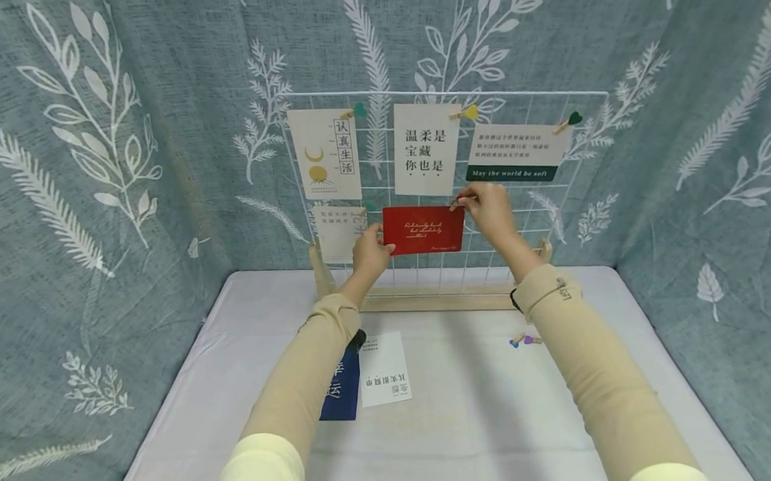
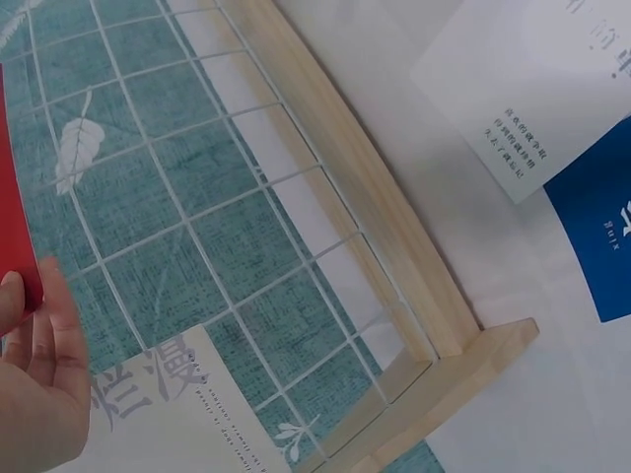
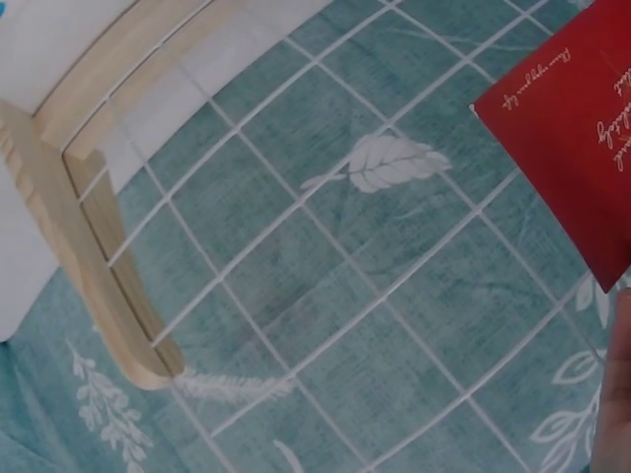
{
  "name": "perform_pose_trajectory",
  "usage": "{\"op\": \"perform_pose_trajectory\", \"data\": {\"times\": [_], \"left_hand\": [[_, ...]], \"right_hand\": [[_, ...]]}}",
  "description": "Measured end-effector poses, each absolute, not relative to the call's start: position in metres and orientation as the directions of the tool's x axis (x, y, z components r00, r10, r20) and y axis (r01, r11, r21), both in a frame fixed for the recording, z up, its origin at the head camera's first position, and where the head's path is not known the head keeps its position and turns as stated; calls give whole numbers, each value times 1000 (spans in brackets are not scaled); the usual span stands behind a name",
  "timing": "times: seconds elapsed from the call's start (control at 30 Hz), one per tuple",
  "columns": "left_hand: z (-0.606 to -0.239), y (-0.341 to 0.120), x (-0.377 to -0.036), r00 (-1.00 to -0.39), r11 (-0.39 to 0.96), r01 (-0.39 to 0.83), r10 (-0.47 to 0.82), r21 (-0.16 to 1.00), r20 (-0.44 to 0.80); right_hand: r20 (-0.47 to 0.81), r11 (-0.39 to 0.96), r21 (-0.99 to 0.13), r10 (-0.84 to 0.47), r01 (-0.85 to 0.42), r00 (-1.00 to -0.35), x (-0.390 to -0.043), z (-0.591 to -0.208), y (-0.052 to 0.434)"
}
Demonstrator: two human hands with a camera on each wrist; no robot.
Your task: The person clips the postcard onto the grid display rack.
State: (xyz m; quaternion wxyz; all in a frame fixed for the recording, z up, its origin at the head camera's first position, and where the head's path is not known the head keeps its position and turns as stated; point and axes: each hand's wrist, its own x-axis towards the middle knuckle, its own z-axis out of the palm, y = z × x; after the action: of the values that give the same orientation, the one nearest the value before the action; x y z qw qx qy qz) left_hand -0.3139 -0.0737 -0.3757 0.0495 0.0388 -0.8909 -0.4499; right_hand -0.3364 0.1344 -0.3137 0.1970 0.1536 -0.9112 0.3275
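Note:
A red card [image 1: 424,229] with pale script is held against the white wire grid [image 1: 419,276], below the middle upright card [image 1: 424,149]. My left hand [image 1: 371,250] pinches its left edge between thumb and fingers; the left wrist view shows this grip on the red card [image 2: 14,212]. At the card's upper right corner, my right hand [image 1: 490,211] pinches a small wooden clip [image 1: 455,205]. In the right wrist view only a sliver of the right hand [image 3: 613,394] shows beside the red card [image 3: 577,138]; the clip is out of that view.
Clips hold a moon card [image 1: 326,153], a green-banded card [image 1: 517,152] and a lower-left card [image 1: 333,235] on the grid. A wooden base [image 1: 427,303] supports it. On the table lie a white card [image 1: 385,370], a blue card [image 1: 342,393] and loose clips [image 1: 519,340].

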Motion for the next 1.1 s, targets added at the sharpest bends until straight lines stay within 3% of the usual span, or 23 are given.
{"op": "perform_pose_trajectory", "data": {"times": [0.2,0.5,0.8,1.1], "left_hand": [[-379,-74,-313,-991,611,-7,-108,792,74],[-383,-71,-313,-992,570,8,-99,822,78],[-390,-70,-310,-989,501,28,-110,865,96],[-390,-72,-314,-986,564,36,-113,825,120]], "right_hand": [[447,754,-528,-143,-389,-883,-340,-316,132],[396,698,-624,-105,-351,-912,-342,-322,134],[368,714,-583,-193,-387,-910,-343,-322,130],[381,744,-525,-229,-414,-896,-341,-324,126]]}}
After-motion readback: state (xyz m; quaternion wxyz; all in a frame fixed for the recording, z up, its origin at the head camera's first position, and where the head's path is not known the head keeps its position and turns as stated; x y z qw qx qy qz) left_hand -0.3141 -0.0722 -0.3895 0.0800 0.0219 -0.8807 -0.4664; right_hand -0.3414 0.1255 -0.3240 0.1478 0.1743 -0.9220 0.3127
